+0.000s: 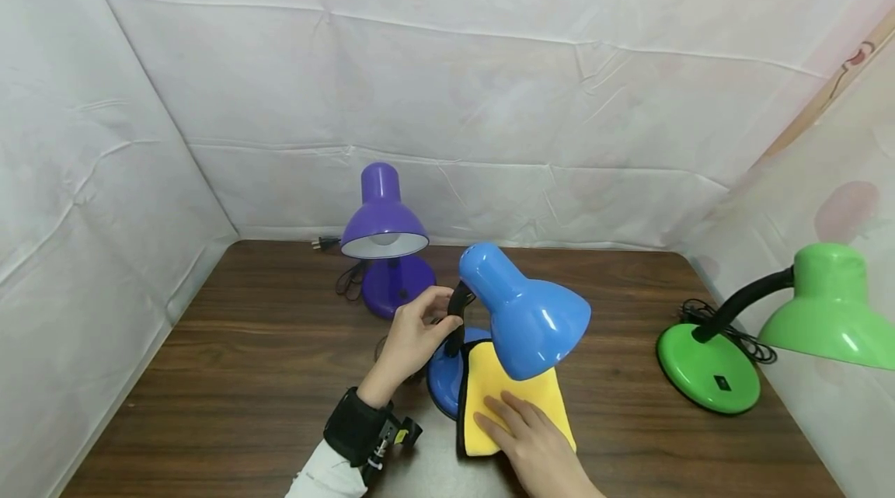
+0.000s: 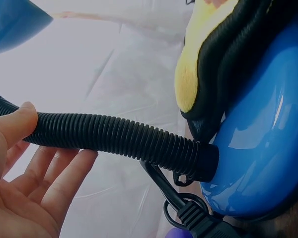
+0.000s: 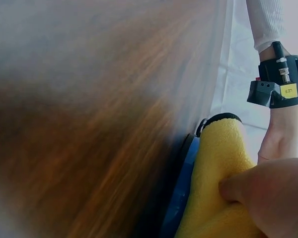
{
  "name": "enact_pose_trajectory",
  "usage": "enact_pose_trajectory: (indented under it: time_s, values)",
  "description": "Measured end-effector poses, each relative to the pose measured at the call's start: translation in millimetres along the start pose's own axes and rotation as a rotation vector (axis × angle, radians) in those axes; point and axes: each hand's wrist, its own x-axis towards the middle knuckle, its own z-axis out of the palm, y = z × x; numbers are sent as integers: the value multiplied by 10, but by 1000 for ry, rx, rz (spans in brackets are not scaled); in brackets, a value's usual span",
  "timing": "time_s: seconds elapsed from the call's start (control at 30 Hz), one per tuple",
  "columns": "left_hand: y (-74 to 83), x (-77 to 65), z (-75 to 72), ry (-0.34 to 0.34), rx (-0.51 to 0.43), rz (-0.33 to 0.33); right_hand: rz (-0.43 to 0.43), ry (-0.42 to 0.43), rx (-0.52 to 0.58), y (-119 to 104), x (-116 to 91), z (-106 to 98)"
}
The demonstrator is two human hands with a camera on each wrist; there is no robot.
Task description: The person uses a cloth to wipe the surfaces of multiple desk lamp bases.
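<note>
A blue desk lamp (image 1: 538,323) stands in front of me, its shade tilted down to the right. My left hand (image 1: 418,331) holds the lamp's black ribbed neck (image 2: 114,136) between thumb and fingers. A yellow cloth with black edging (image 1: 482,428) covers part of the lamp's blue base (image 1: 442,381). On this cloth rests my right hand (image 1: 534,447), its fingers fairly straight and pressed to the fabric. In the right wrist view, a digit of that hand pushes into the yellow cloth (image 3: 221,153) beside the base's blue rim (image 3: 181,193).
Behind and left stands a purple lamp (image 1: 384,218) with its cord and plug (image 1: 325,243). A green lamp (image 1: 709,370) is at the right, a coiled black cord (image 1: 751,339) beside it. White sheeting (image 1: 454,94) encloses the brown wooden table (image 1: 245,374).
</note>
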Motion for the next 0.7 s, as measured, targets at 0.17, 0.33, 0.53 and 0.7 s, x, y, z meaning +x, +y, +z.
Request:
enact_pose_trajectory:
  time_s: [0.17,0.33,0.53,0.7]
  values:
    - [-17,10,10,19,-17,-3,3,12,7,-8,76,23]
    - [-33,17,5,20,-40,9,5,62,1,-32,189,82]
    - [-13,13,-6,13,-22,17,7,78,-28,-48,343,124]
    - [11,-3,-1,7,-27,32,33,80,-17,-49,465,139]
